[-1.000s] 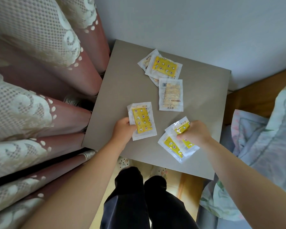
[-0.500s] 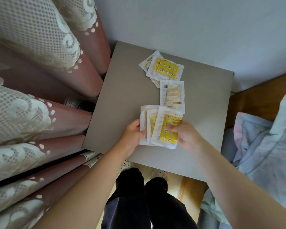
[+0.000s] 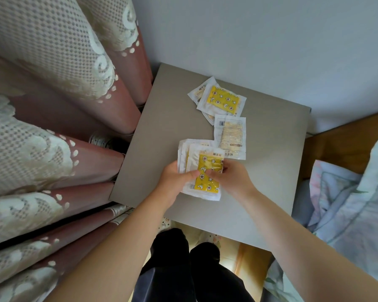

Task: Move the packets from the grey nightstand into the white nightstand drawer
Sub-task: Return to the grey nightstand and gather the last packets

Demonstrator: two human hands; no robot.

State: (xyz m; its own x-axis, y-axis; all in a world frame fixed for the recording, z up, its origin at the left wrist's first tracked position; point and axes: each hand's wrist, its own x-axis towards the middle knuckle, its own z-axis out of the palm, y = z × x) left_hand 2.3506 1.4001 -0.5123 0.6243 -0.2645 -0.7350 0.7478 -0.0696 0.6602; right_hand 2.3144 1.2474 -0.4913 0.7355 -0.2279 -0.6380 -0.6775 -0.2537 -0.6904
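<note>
Pinched from both sides: left hand point(image 3: 174, 182) and right hand point(image 3: 231, 182) hold the packet stack point(image 3: 207, 162) above the grey nightstand point(image 3: 162, 138). The face-down packet point(image 3: 230, 136) lies just beyond, nearer the right hand, long axis pointing away. An overlapping pair point(image 3: 222, 100) sits farther out.

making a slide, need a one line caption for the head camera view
Left hand and right hand hold a stack of yellow packets at the grey nightstand; loose packets lie farther back.

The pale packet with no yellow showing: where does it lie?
In the head view, the pale packet lies flat near the middle of the grey nightstand, between the overlapped packets toward the wall and the held stack nearer the front.
</note>
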